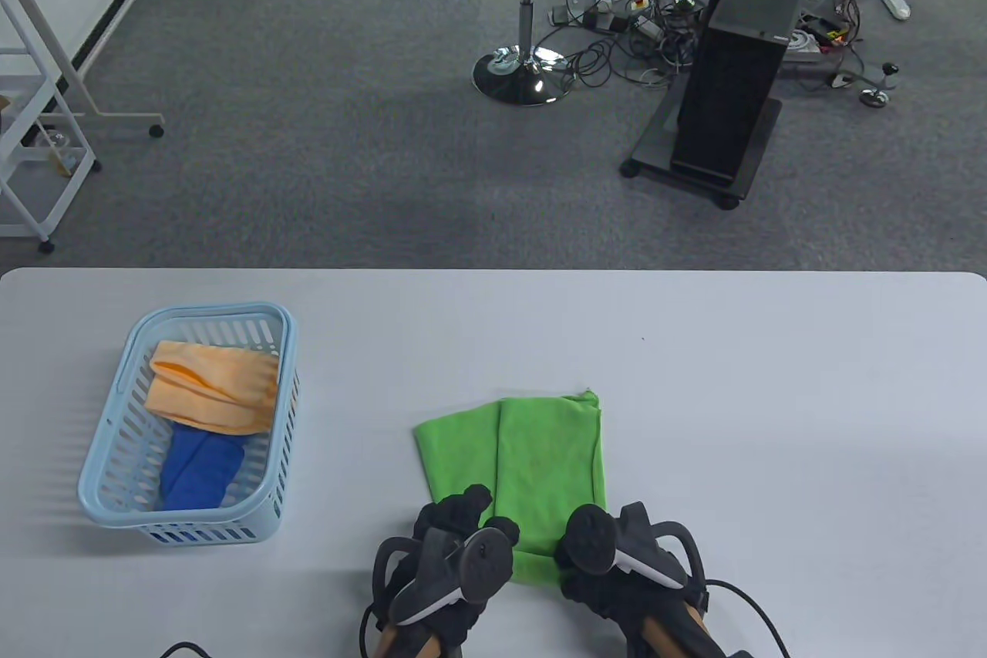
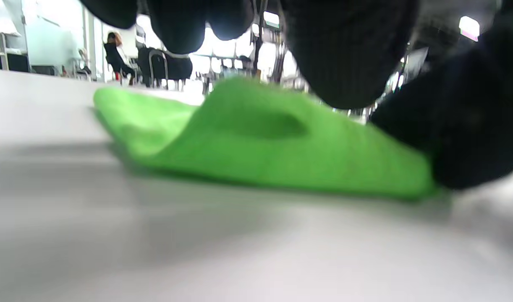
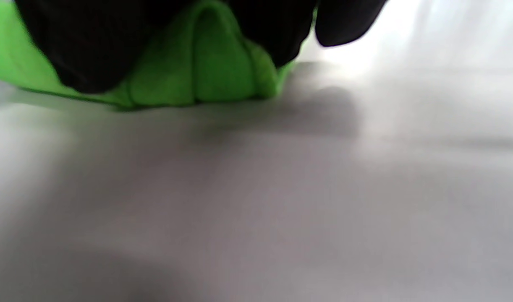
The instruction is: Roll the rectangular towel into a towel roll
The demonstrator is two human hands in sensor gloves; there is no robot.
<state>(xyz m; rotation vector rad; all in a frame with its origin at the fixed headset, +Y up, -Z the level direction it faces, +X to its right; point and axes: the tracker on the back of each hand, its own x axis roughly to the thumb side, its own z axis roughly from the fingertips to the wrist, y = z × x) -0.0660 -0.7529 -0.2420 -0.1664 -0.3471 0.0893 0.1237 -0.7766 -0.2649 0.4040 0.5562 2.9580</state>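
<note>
Green towel (image 1: 540, 457) lies folded lengthwise on the desk (image 1: 771, 419), near its front edge. Both hands at the near end: left hand (image 1: 455, 534) & right hand (image 1: 609, 550), each grip curled onto the cloth, pinching the first turn-up. The fold layers are offset on the left, so, imo, the roll could go lopsided or cone-shaped. Uneven push btw hands could skew it; a loose start could let it unravel.

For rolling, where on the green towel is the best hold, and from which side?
Probably the near short edge of the towel, taken from the person's side with both hands spread across its width. It lies folded into a long strip running away from them, so that end can curl forward evenly.
</note>
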